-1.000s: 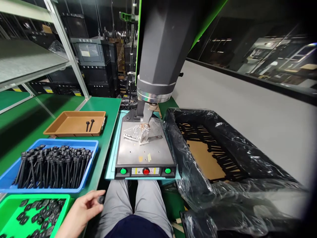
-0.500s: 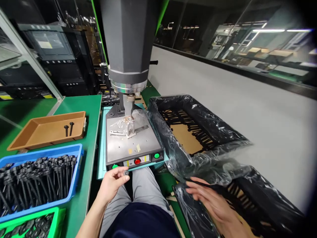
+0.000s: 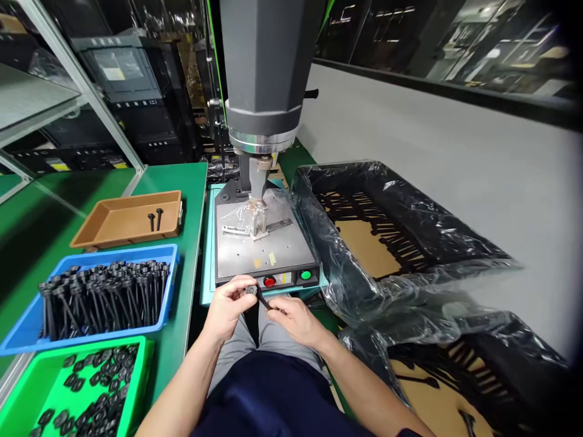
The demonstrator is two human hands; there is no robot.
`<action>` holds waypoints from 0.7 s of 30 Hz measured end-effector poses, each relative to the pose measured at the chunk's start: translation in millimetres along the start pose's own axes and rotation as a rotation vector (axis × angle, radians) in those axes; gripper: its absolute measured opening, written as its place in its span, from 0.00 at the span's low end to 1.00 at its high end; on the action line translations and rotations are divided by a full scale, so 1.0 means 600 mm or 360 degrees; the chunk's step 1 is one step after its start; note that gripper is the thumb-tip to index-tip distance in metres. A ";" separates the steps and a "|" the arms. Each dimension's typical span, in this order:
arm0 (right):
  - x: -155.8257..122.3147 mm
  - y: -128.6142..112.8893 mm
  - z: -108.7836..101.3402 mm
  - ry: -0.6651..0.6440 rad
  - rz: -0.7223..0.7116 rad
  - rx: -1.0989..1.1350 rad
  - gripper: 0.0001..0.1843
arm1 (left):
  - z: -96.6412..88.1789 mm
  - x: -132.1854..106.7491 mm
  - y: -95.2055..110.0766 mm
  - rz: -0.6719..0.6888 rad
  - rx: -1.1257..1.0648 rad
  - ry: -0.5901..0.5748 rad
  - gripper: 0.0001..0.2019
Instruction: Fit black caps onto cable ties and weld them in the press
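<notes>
In front of the machine's near edge, my left hand (image 3: 226, 311) pinches a small black plastic cap (image 3: 251, 291) between thumb and fingers. My right hand (image 3: 298, 320) grips a thin black plastic stem (image 3: 263, 299), its upper end against or right beside the cap; whether they are joined I cannot tell. Just beyond stands a bench press machine (image 3: 262, 73) with a metal base plate (image 3: 246, 252). A clear-film-wrapped fixture (image 3: 259, 221) sits on the plate under the tool head. A red button (image 3: 269, 281) and a green button (image 3: 305, 275) are on the front panel.
On the green bench at left are a brown tray (image 3: 104, 237) with two black stems, a blue bin (image 3: 175, 273) of many stems and a green bin (image 3: 144, 370) of small caps. Two film-lined black crates (image 3: 350, 267) stand at right, holding stems over cardboard.
My right hand has come from the lower right crate to the middle, now with a stem, meeting my left hand and its cap. The view has shifted left.
</notes>
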State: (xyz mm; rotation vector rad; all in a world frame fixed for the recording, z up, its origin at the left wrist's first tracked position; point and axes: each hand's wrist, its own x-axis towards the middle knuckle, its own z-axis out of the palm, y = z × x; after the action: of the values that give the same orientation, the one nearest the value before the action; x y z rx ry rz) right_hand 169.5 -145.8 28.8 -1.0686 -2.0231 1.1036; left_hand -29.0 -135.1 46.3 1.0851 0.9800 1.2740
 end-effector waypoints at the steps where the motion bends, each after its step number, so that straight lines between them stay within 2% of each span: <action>1: 0.001 0.000 0.001 0.0005 -0.0025 -0.0019 0.09 | 0.001 0.000 -0.002 -0.0017 -0.0025 -0.0007 0.12; 10: -0.003 -0.002 0.010 0.0264 -0.0086 -0.0122 0.06 | 0.018 -0.001 -0.016 -0.0155 -0.0349 0.0128 0.14; 14: -0.003 0.000 0.014 0.0214 -0.0087 -0.0042 0.07 | 0.024 -0.002 -0.010 -0.0233 -0.0537 0.0154 0.15; 16: -0.002 0.003 0.016 0.0189 -0.0084 -0.0001 0.07 | 0.024 -0.002 -0.006 -0.0269 -0.0593 0.0110 0.16; 21: -0.001 0.008 0.018 0.0191 -0.0043 0.0125 0.06 | 0.021 -0.003 0.000 -0.0314 -0.0590 0.0041 0.15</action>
State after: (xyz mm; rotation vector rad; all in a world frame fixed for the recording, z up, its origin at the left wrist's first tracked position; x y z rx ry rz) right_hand 163.0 -149.1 19.3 -1.0394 -1.8800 1.0701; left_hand -16.7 -137.9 49.2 0.6709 0.8073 1.2478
